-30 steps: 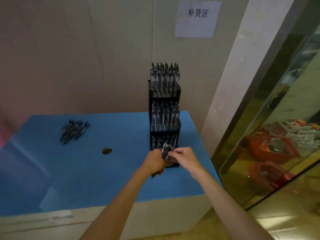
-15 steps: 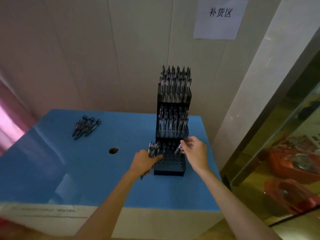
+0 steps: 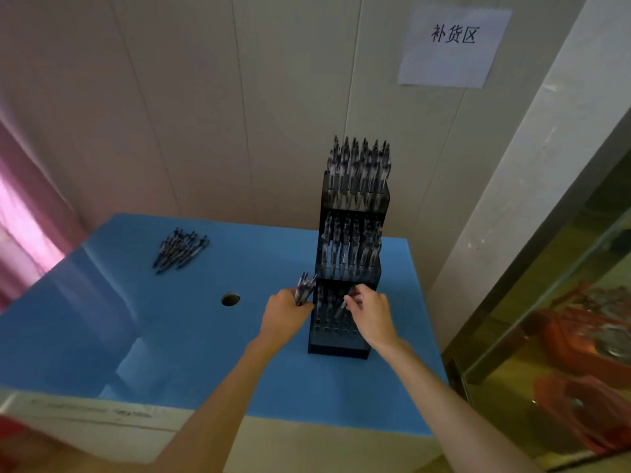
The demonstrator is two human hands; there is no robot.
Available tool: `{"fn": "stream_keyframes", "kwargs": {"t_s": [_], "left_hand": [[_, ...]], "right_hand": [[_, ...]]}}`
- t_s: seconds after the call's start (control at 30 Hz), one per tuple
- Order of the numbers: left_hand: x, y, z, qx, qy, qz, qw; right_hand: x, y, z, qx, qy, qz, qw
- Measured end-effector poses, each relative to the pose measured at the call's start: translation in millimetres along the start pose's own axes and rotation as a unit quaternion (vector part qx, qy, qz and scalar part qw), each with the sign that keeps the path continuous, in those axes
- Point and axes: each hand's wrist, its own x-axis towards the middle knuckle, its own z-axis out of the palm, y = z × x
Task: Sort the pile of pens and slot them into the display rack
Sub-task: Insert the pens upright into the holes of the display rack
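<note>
A black three-tier display rack (image 3: pixel 341 346) stands on the blue table (image 3: pixel 170 336) near its right edge. Its top and middle tiers are full of upright pens; the bottom tier shows open holes at the front. My left hand (image 3: pixel 285 319) grips a small bundle of pens (image 3: pixel 304 288) just left of the rack's bottom tier. My right hand (image 3: pixel 370 314) pinches a single pen (image 3: pixel 345 302), tilted, over the bottom tier's holes. A loose pile of pens (image 3: pixel 181 249) lies at the table's far left.
A round hole (image 3: pixel 230 299) sits in the tabletop left of my hands. A paper sign (image 3: pixel 454 46) hangs on the wall behind. A glass partition (image 3: pixel 546 302) with red items behind it runs along the right. A pink curtain (image 3: pixel 20 216) hangs at left.
My hands have separated: the right hand took one pen from the left hand's bundle and brought it down over the bottom tier. The camera view shifted nearer and downward.
</note>
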Motion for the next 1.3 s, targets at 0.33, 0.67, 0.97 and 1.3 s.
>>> {"fn": "stream_keyframes", "kwargs": {"t_s": [0.33, 0.67, 0.97, 1.3], "left_hand": [[-4.1, 0.4, 3.6, -0.006, 0.000, -0.008, 1.000], [-1.6, 4.9, 13.0, 0.023, -0.023, -0.005, 0.999], [-1.2, 13.7, 22.8, 0.064, -0.042, 0.035, 0.996], [7.2, 15.9, 23.7, 0.083, -0.049, 0.041, 0.995]], "right_hand": [[7.5, 3.5, 24.9, -0.094, -0.030, 0.022, 0.995], [-4.7, -18.5, -3.0, 0.129, -0.035, 0.075, 0.988], [-6.8, -40.0, -19.4, 0.231, -0.102, 0.080, 0.964], [-5.7, -34.4, -19.4, 0.425, 0.024, 0.171, 0.888]]}}
